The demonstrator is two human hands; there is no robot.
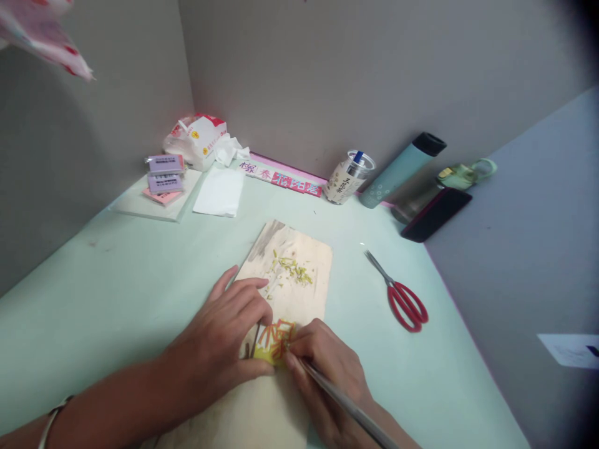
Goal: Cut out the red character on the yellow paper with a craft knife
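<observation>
A small yellow block (262,354) with orange character strokes lies on a pale wooden board (316,255). My left hand (229,327) steadies it, thumb along the near edge and bent index finger at its upper left, other fingers spread over the board. Held like a pen in my right hand (327,362) is a slim, metallic carving knife (344,402). Its tip meets the block's right side, where my fingers partly hide it. Yellow-green shavings (294,268) are scattered on the board above the block.
Red-handled scissors (407,305) lie to the right. Along the back stand a clear cup (346,178), a teal flask (402,168), a green-lidded bottle (428,193) and a leaning phone (437,215). Character tiles (285,179), white paper (219,192) and wrapped blocks (166,174) sit back left.
</observation>
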